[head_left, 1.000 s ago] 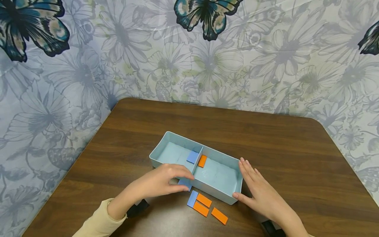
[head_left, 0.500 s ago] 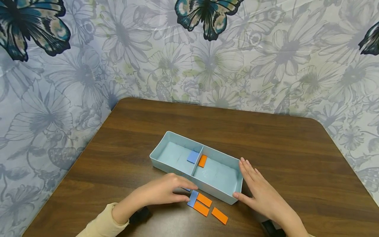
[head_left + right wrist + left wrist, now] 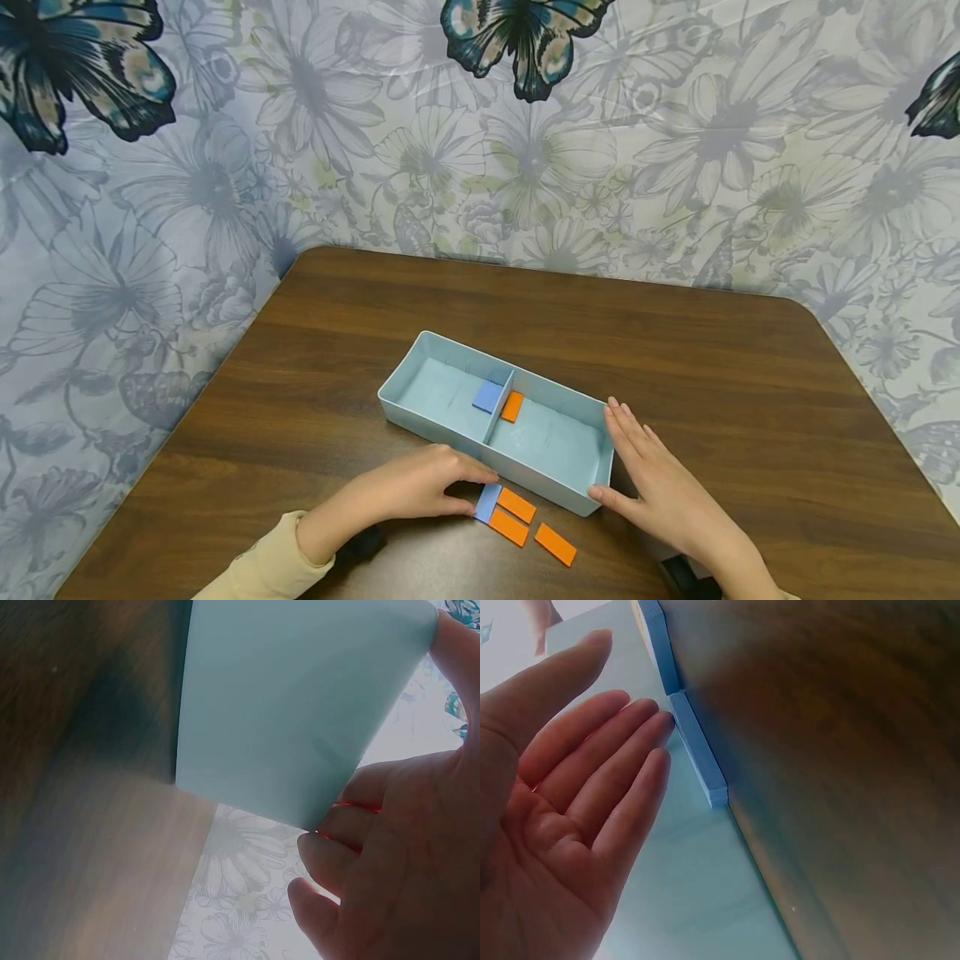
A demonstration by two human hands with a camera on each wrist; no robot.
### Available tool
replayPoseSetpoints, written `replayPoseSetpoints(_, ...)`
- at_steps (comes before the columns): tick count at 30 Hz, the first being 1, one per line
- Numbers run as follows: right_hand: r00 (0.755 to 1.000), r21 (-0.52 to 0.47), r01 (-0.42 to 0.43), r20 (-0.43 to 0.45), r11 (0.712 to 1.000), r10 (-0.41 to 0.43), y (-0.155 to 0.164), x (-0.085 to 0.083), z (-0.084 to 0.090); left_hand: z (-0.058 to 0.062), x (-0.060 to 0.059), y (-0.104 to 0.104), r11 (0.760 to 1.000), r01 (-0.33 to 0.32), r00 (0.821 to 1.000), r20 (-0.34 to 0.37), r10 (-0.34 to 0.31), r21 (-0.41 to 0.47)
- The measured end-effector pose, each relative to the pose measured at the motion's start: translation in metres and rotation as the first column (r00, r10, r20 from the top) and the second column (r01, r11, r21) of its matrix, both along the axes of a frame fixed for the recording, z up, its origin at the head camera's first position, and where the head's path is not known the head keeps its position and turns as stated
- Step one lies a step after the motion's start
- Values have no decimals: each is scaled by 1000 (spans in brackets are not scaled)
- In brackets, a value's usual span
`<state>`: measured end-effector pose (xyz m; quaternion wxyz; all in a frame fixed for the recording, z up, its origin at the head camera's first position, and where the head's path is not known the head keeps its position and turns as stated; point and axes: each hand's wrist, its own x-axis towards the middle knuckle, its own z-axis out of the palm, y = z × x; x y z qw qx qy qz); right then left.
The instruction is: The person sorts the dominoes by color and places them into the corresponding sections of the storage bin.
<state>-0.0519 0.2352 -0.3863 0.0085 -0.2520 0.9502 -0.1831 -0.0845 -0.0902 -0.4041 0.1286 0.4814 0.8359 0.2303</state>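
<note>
My left hand (image 3: 427, 483) reaches over the table in front of the light-blue divided box (image 3: 555, 479). Its thumb and index fingertips come down at the two ends of a blue tile (image 3: 487, 503). In the left wrist view the thumb and fingers are spread apart, with a second blue tile (image 3: 699, 750) beside the fingertips along the box wall; the head view hides that tile behind the hand. My right hand (image 3: 660, 483) rests against the box's right end, fingers fairly straight at the far corner and thumb at the near one.
Orange tiles (image 3: 509, 527) lie just right of the blue one. Inside the box, a blue tile (image 3: 487, 397) and an orange tile (image 3: 512, 407) lie either side of the divider (image 3: 498, 408). Behind the brown table (image 3: 675, 350) hangs a flowered cloth (image 3: 525, 183).
My left hand has moved down and right, from the blue tile beside the box wall to the blue tile next to the orange ones. My right hand stays put.
</note>
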Motion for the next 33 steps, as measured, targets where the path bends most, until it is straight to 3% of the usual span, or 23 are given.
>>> replayPoseSetpoints(4,1000,3,3,5,1000,-3,0,0,1,0,3,2,999,-2,999,-52,-1,-51)
replayPoseSetpoints(7,1000,4,5,2,1000,-5,0,0,1,0,8,5,995,2,989,-144,-16,-99)
replayPoseSetpoints(9,1000,5,5,-4,1000,-5,0,1,1,-1,12,8,992,7,973,-228,-36,-127)
replayPoseSetpoints(13,1000,4,3,-9,1000,-3,0,0,0,-1,19,11,988,22,919,-386,-81,-153)
replayPoseSetpoints(17,1000,3,0,-11,1000,0,0,0,0,-1,21,12,989,33,890,-445,-93,-141)
replayPoseSetpoints(21,1000,6,-3,-14,1000,4,0,0,0,-3,20,12,990,35,894,-438,-92,-137)
replayPoseSetpoints(28,1000,7,-7,-18,1000,7,-1,0,-1,-2,19,10,988,31,917,-390,-88,-148)
replayPoseSetpoints(33,1000,6,-9,-21,1000,9,-1,-1,-1,-1,18,12,988,35,908,-408,-95,-152)
